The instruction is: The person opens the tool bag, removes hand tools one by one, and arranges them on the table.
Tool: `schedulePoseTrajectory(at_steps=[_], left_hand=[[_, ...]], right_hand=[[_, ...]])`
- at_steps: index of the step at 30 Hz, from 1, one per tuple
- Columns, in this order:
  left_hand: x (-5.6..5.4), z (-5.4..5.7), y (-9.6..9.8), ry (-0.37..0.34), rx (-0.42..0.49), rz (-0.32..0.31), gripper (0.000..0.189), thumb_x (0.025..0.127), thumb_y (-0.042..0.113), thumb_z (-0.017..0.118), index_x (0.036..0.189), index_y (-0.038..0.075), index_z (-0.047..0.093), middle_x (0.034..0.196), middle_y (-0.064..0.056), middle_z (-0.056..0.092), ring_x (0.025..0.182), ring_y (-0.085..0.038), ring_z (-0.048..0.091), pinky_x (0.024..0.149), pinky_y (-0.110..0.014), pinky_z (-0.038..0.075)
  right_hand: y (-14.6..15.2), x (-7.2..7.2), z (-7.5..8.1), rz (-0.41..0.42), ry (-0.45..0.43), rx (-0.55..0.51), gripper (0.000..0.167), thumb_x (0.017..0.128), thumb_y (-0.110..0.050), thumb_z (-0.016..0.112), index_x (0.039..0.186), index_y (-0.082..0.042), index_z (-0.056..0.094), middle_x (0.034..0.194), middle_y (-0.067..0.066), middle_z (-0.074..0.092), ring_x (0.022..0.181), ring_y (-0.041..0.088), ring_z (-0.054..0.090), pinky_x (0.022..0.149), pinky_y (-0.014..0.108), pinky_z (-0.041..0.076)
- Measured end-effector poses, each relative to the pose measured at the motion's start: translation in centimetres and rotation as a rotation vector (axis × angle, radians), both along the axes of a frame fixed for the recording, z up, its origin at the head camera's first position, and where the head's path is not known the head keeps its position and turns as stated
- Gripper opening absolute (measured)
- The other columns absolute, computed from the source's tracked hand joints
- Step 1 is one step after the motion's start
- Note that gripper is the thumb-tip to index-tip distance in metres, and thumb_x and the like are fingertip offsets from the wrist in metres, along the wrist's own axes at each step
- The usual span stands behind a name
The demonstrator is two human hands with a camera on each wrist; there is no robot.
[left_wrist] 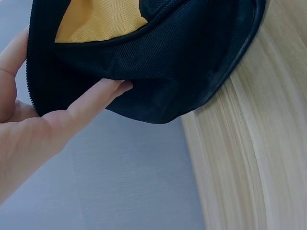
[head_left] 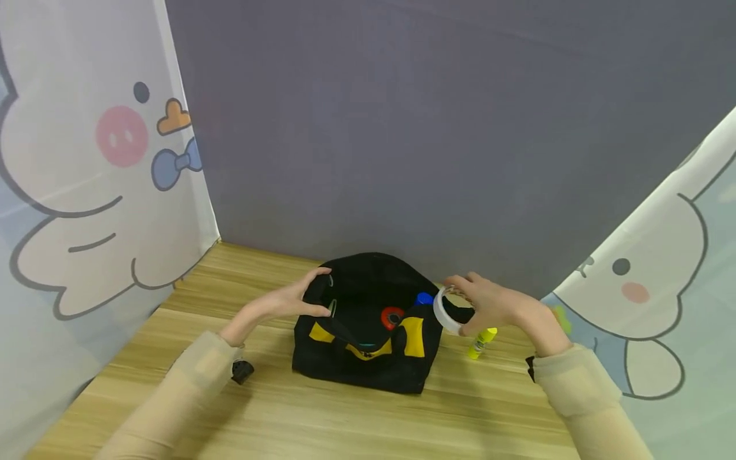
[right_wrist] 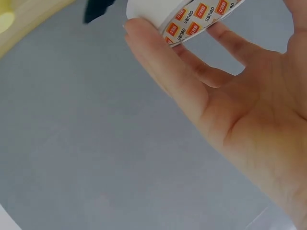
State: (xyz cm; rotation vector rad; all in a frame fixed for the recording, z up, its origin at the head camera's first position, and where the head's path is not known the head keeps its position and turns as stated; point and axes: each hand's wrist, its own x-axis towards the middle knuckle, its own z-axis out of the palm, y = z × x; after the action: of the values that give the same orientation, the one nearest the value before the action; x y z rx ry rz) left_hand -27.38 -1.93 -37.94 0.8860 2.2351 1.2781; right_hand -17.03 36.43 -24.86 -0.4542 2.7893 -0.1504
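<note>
A black bag with yellow patches (head_left: 356,374) stands on the wooden table, its zipped top spread wide. At its left end my left hand (head_left: 293,300) grips the edge of the opening, thumb and fingers apart along the fabric. The left wrist view shows fingertips (left_wrist: 112,86) pressed into the black cloth (left_wrist: 153,96). My right hand (head_left: 489,305) holds a roll of white tape (head_left: 445,316) by its rim, beside the bag's right end. Printed orange labels line the roll's inner core (right_wrist: 194,19). Inside the bag lie a red round thing with a dark centre (head_left: 392,309) and something blue (head_left: 424,298).
On the table (head_left: 253,415), right of the bag, a small yellow tube (head_left: 482,344) stands below my right hand. A grey wall panel (head_left: 402,128) rises close behind the bag. Cartoon-printed curtains (head_left: 86,243) flank the table on both sides.
</note>
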Motion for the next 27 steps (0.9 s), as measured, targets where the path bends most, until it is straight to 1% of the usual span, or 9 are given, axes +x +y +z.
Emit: schedulePoseTrajectory(at_steps=[6, 11, 14, 18, 24, 27], left_hand=[[-0.3, 0.1, -0.1, 0.011, -0.021, 0.012, 0.092, 0.092, 0.032, 0.07, 0.159, 0.019, 0.009, 0.167, -0.019, -0.002, 0.151, -0.049, 0.009, 0.113, -0.07, 0.024], [-0.3, 0.0, 0.0, 0.01, -0.026, 0.013, 0.093, 0.092, 0.033, 0.071, 0.159, 0.02, 0.009, 0.167, -0.019, -0.002, 0.151, -0.049, 0.009, 0.113, -0.071, 0.023], [-0.3, -0.1, 0.0, 0.013, -0.03, 0.012, 0.093, 0.091, 0.035, 0.071, 0.16, 0.02, 0.009, 0.167, -0.019, -0.001, 0.15, -0.05, 0.01, 0.112, -0.071, 0.024], [-0.3, -0.2, 0.0, 0.007, -0.024, 0.01, 0.094, 0.091, 0.035, 0.071, 0.159, 0.02, 0.009, 0.167, -0.019, -0.002, 0.15, -0.05, 0.009, 0.112, -0.072, 0.024], [-0.2, -0.2, 0.0, 0.014, -0.015, 0.004, 0.094, 0.091, 0.035, 0.072, 0.159, 0.019, 0.01, 0.167, -0.02, -0.002, 0.151, -0.05, 0.009, 0.112, -0.072, 0.023], [-0.2, -0.2, 0.0, 0.018, -0.015, 0.004, 0.094, 0.091, 0.035, 0.072, 0.159, 0.018, 0.01, 0.167, -0.02, -0.002, 0.151, -0.049, 0.009, 0.112, -0.072, 0.023]], right_hand=[[1.8, 0.9, 0.1, -0.04, 0.018, 0.007, 0.088, 0.073, -0.03, 0.084, 0.146, -0.012, 0.04, 0.13, 0.019, 0.049, 0.106, 0.03, 0.054, 0.084, 0.047, 0.05], [3.7, 1.6, -0.1, -0.071, 0.023, -0.003, 0.087, 0.069, -0.025, 0.082, 0.144, -0.01, 0.041, 0.125, 0.019, 0.051, 0.098, 0.027, 0.055, 0.078, 0.043, 0.051], [4.8, 2.0, -0.3, -0.1, 0.014, -0.017, 0.088, 0.066, -0.024, 0.081, 0.144, -0.01, 0.042, 0.12, 0.017, 0.052, 0.093, 0.025, 0.053, 0.073, 0.04, 0.049], [6.3, 2.6, -0.4, -0.132, 0.018, -0.035, 0.09, 0.065, -0.025, 0.081, 0.144, -0.01, 0.042, 0.118, 0.018, 0.051, 0.088, 0.023, 0.049, 0.068, 0.037, 0.045], [7.9, 3.1, -0.7, -0.179, 0.008, -0.031, 0.09, 0.065, -0.025, 0.081, 0.144, -0.007, 0.04, 0.124, 0.024, 0.05, 0.092, 0.025, 0.052, 0.068, 0.038, 0.047], [8.5, 3.2, -1.0, -0.199, -0.005, -0.019, 0.09, 0.065, -0.026, 0.081, 0.144, -0.008, 0.04, 0.123, 0.025, 0.051, 0.093, 0.027, 0.055, 0.068, 0.039, 0.048]])
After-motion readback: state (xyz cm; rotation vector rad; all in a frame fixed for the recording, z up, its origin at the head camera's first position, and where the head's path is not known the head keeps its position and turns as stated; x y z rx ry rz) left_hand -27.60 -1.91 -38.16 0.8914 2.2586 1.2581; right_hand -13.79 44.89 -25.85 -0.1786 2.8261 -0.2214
